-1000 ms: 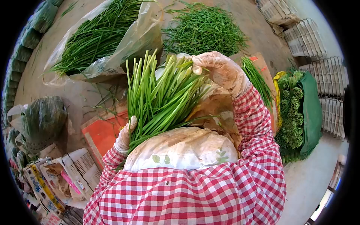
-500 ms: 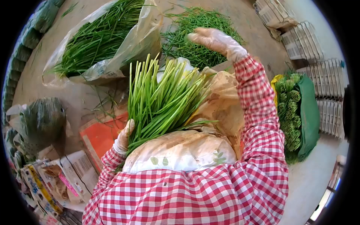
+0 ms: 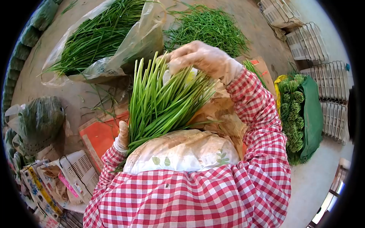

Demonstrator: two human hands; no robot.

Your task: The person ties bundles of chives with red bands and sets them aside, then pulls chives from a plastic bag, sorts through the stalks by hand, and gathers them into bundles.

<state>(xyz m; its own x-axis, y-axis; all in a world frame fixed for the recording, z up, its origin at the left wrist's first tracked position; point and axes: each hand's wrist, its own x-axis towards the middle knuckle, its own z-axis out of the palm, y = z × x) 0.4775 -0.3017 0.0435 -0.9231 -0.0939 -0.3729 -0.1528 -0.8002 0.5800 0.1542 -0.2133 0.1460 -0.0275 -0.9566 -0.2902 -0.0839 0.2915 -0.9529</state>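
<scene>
Stalk bunch [image 3: 161, 108] at centre looks gathered, left hand [image 3: 122, 138] at 8 o'clock and curled right hand [image 3: 203, 60] at 1 o'clock, both grips indeterminable, while loose stalks [image 3: 102, 36] at 11 o'clock appear ungathered

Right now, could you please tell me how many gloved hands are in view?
2: the left hand, partly hidden, is at the lower left of the green bunch; the right hand is at the bunch's upper ends. No others show.

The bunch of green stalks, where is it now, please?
In the head view, the bunch is just left of centre, above the leaf-printed covering, with the left hand at its lower left and the right hand by its upper ends.
</scene>
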